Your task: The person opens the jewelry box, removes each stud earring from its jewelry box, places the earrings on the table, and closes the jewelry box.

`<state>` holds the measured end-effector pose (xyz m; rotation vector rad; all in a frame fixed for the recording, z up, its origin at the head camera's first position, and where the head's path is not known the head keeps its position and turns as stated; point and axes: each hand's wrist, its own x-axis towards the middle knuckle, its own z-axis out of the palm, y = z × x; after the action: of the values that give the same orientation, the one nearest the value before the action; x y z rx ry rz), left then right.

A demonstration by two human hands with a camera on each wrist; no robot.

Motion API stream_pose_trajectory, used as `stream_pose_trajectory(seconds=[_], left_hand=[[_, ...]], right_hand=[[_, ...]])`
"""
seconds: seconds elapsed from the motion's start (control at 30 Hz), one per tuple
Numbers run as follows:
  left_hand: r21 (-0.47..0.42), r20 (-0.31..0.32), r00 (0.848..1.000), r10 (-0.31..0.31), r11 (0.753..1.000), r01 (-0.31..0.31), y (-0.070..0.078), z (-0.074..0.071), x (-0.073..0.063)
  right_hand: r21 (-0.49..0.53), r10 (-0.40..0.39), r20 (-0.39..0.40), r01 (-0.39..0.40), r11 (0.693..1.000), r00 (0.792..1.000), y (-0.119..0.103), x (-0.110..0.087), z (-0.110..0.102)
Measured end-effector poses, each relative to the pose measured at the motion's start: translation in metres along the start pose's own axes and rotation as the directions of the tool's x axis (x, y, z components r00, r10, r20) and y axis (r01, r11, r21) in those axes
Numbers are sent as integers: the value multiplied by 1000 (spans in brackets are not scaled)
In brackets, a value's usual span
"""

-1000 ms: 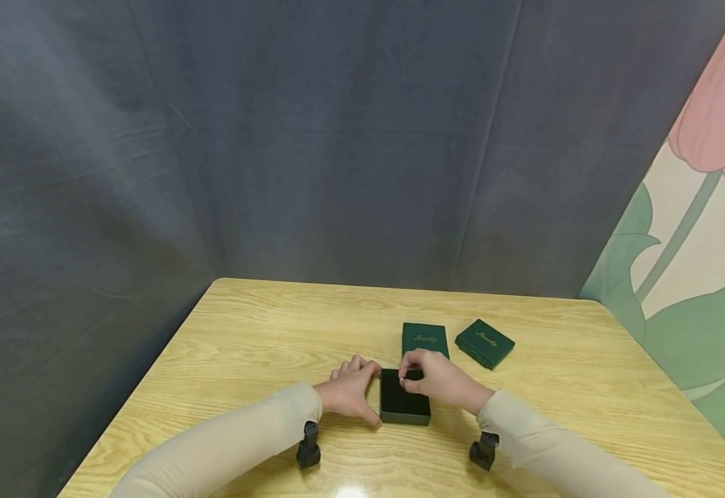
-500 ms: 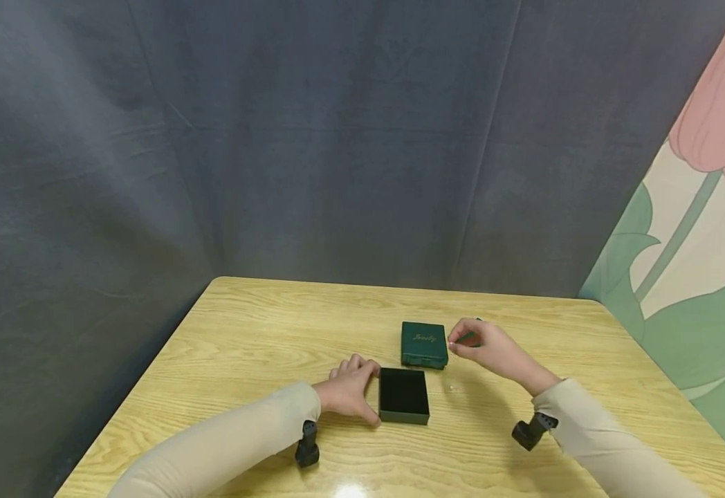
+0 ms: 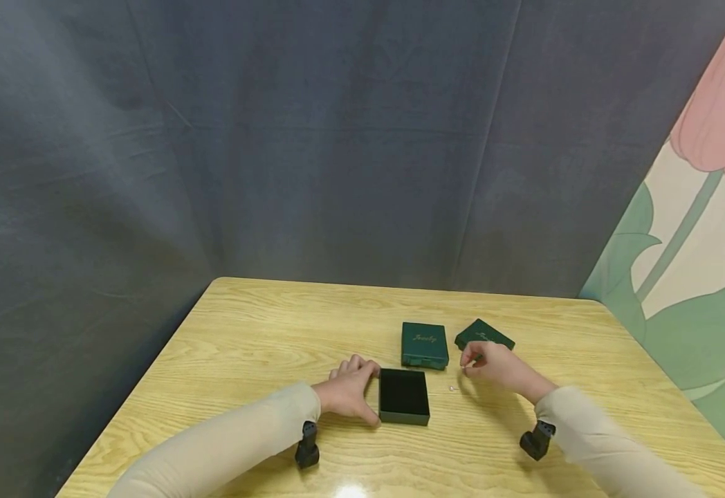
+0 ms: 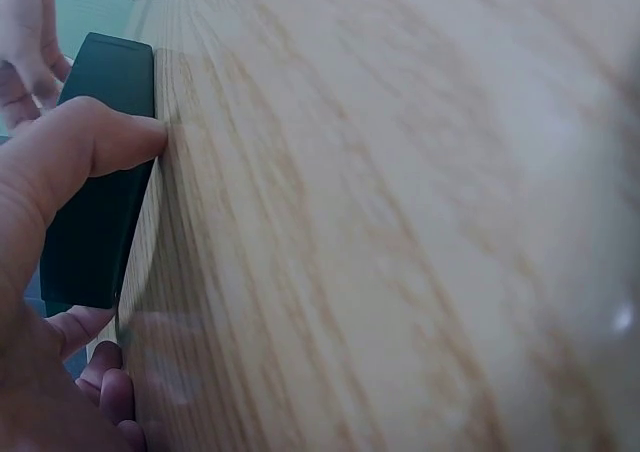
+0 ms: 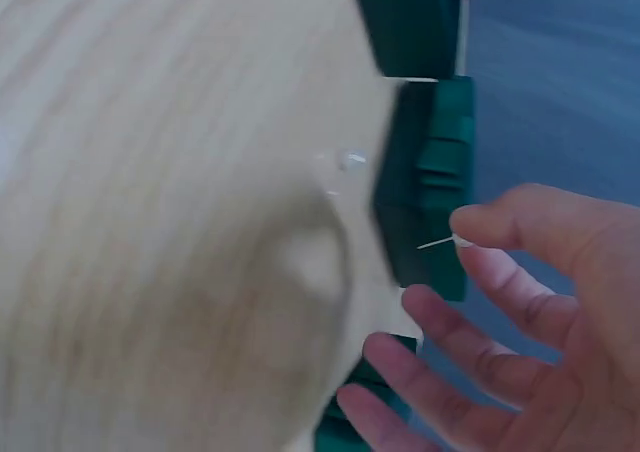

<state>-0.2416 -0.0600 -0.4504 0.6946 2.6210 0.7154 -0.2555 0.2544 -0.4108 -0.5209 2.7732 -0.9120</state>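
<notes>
In the head view my left hand [image 3: 351,393] holds the left side of an open dark green jewelry box [image 3: 405,418] with a black inside. Its thumb lies along the near side and a finger at the far corner. My right hand [image 3: 499,366] hovers right of the box, thumb and forefinger pinching a tiny stud earring, whose pale head and thin pin [image 5: 438,243] show in the right wrist view. The other fingers of that hand are spread. Below and left of it, a small shiny piece [image 3: 452,388], seemingly another stud earring, lies on the table.
Behind the open box lies a green piece [image 3: 425,340] with gold lettering and a bow. A similar green piece [image 3: 487,333] sits turned at an angle, partly behind my right hand. All rest on a wood-grain table [image 3: 275,325], with a dark curtain [image 3: 337,173] behind.
My right hand has left the inside of the box and moved right, then lower towards the table beside the shiny piece. The left hand and the box stay in place.
</notes>
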Motion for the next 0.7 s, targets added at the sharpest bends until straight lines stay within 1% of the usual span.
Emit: stream_pose_trajectory(seconds=[0.1,0.17,0.53,0.7], left_hand=[[4,-2,1000,1,1000,-1,0,1,0],[5,-3,1000,3,1000,-3,-1,1,0],[8,-2,1000,0,1000,0,1,-1,-1],[1,6,1000,-2,1000,2,1,-1,-1]], right_hand=[[-25,10,33,-9,1000,999,3,1,8],[-43,15,41,-13,999,999,4,1,12],[-158,16,26,-11,987,1000,2,4,20],[-180,29,25,-24,983,999,1,3,22]])
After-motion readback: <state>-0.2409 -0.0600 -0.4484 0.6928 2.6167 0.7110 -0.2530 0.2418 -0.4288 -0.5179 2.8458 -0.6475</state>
